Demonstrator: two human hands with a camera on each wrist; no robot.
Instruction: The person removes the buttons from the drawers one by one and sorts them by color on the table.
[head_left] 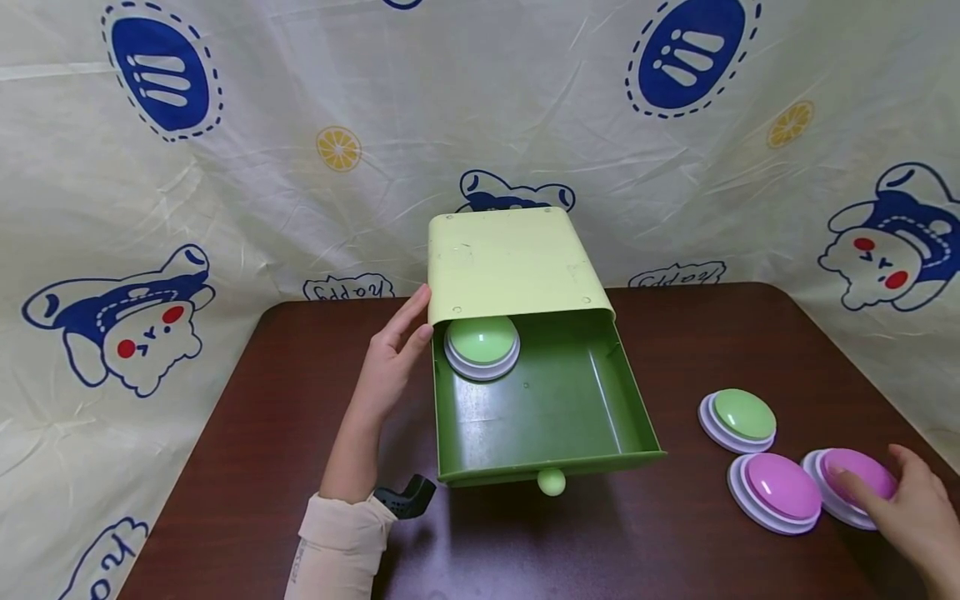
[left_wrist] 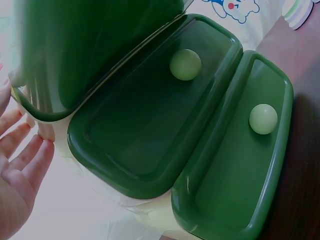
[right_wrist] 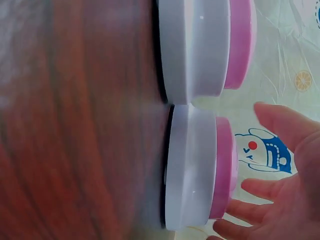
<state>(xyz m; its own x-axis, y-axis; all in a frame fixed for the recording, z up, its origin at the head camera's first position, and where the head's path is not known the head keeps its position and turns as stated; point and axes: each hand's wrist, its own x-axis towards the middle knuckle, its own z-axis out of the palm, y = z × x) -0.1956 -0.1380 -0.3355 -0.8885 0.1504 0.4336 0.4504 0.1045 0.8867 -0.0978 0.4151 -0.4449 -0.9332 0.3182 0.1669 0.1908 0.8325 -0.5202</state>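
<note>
Left hand (head_left: 390, 354), fingers straight, touches the drawer cabinet (head_left: 517, 267), probably steadying it; right hand (head_left: 918, 517), fingers apart, hovers at a pink-topped button (head_left: 862, 472).

- The bench (head_left: 300, 392) is dark reddish-brown, with wood grain showing, a glossy sheen on its top and rounded far corners.
- A green drawer cabinet (head_left: 517, 258) stands upright near the middle of its far side, its pale-topped body carrying an extended top drawer that overhangs the bench.
- To the cabinet's right, well apart from it, a green push button (head_left: 745, 414) sits dome up on a pale base.
- Just nearer lies a pink push button (head_left: 783, 487), also dome up.
- Right beside that, farther right, sits a second pink button (head_left: 870, 467) on a matching base.
</note>
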